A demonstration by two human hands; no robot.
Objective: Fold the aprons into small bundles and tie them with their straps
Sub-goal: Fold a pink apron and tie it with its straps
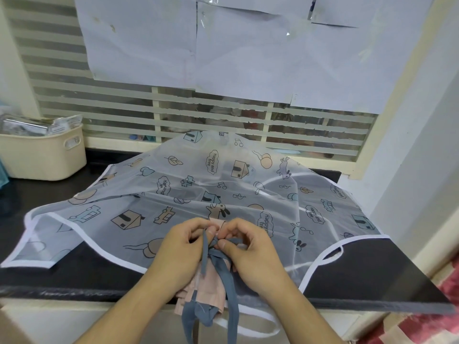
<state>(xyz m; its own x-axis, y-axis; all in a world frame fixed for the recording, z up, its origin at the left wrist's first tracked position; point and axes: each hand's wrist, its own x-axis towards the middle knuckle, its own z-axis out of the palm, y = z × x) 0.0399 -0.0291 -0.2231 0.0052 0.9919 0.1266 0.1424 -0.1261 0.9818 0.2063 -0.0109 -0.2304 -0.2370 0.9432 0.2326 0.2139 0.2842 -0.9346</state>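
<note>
A pink apron (211, 286) folded into a narrow bundle lies at the front edge of the black counter (372, 274), its near end hanging over the edge. Grey-blue straps (229, 281) cross over it and trail down. My left hand (183, 249) pinches one strap end at the crossing point. My right hand (250, 252) pinches the other strap right beside it. Under and behind the bundle a translucent white apron (198, 189) with cartoon prints and white trim lies spread out.
A cream plastic basket (44, 155) with packets stands at the back left of the counter. A slatted window with paper sheets taped on it rises behind. A white wall borders the right side, with red patterned cloth (442, 309) at lower right.
</note>
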